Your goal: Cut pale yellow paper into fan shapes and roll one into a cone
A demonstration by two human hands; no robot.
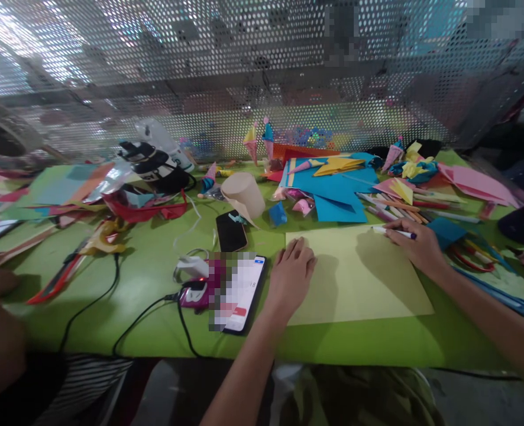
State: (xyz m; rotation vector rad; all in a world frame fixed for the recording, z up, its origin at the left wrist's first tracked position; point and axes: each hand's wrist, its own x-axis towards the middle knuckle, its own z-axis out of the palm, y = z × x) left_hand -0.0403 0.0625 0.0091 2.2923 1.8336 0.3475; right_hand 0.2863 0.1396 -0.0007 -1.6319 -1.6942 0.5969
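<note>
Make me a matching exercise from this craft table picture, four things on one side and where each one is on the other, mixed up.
Things:
1. pen
2. left hand
3. paper cone
4. lit phone

Places:
A. lying on its side behind the dark phone
B. flat on the left edge of the yellow sheet
C. in the right hand, tip at the sheet's top edge
D. left of the yellow sheet, cable attached

Pairs: 1-C, 2-B, 3-A, 4-D

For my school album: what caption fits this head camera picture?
Left hand flat on yellow paper, right hand holding a pen, green table.
</note>
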